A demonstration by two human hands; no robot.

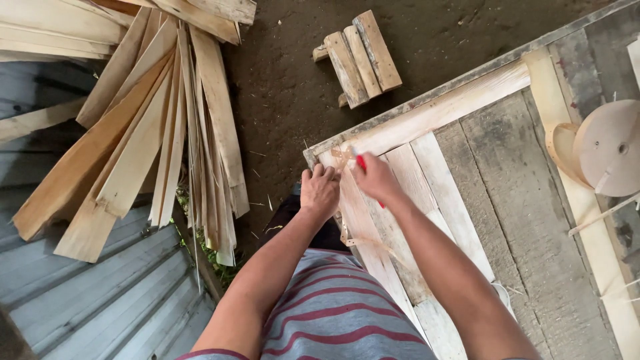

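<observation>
At far left, a fan of loose wooden slats (143, 127) is lying over grey corrugated sheeting (120, 300). At centre, my left hand (320, 190) is curling closed, pressing the corner of the pale wooden frame (427, 117) on the workbench (527, 200). Just beside it, my right hand (375, 177) is gripping a red-handled tool (361, 162). At far right, a round wooden spool (610, 147) is resting.

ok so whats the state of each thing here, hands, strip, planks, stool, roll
left hand: closed, pinching the thin strip at the frame corner
right hand: closed on a red tool
thin strip: bent, lying on the slats
wooden frame: flat on the table
planks: fanned in a loose pile
small stool: tipped over on the dirt
roll: partly unwound
</observation>
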